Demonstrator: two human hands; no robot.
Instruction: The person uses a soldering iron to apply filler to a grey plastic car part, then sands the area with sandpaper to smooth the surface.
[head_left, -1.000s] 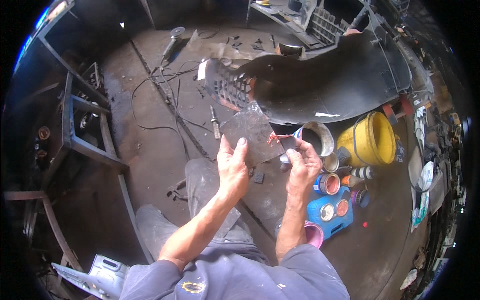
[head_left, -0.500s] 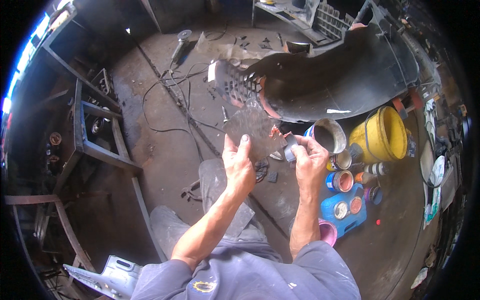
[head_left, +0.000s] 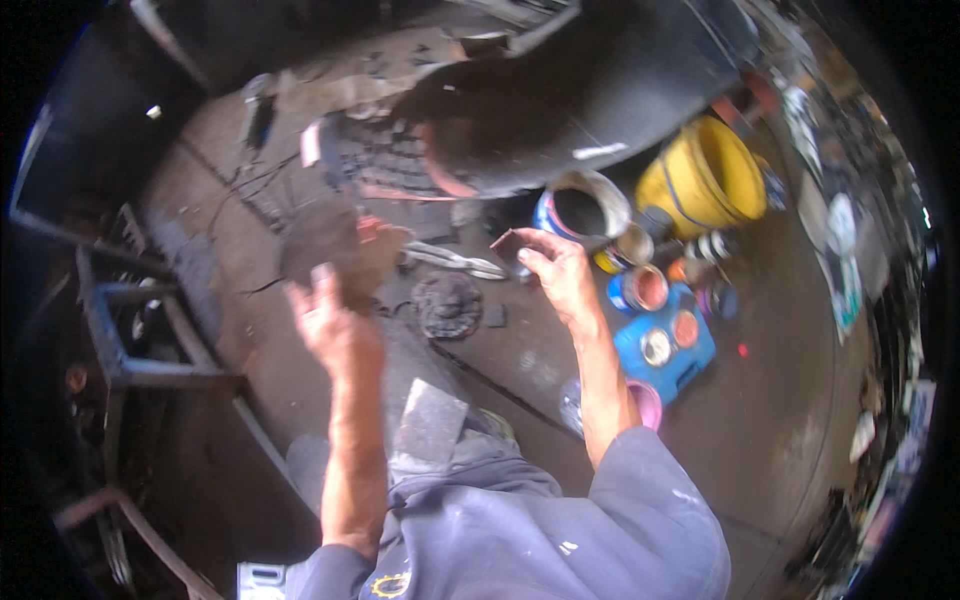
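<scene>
My left hand (head_left: 342, 335) grips a thin dark plate (head_left: 312, 245), thumb on top and fingers mostly hidden beneath it. Reddish paste (head_left: 380, 240) seems to lie along the plate's right side; motion blurs it. Well to the right, my right hand (head_left: 562, 275) pinches a small flat spreader (head_left: 507, 247) between thumb and fingers, apart from the plate. Between the hands, on the floor, are metal pliers (head_left: 455, 260) and a dark round bundle (head_left: 447, 305). Beyond them lies a large dark curved panel, like a car bumper (head_left: 560, 100), with a mesh-like left end.
To the right stand a yellow bucket (head_left: 735, 195), a large open tin (head_left: 600, 200), several smaller tins, a blue canister (head_left: 665, 345) with two lids on it and a pink tub (head_left: 646, 404). A metal frame (head_left: 175, 375) is at left, a grinder (head_left: 258, 112) farther back.
The hands have moved apart: the plate went left with my left hand, and the spreader came away from its edge in my right hand. The whole view has shifted too.
</scene>
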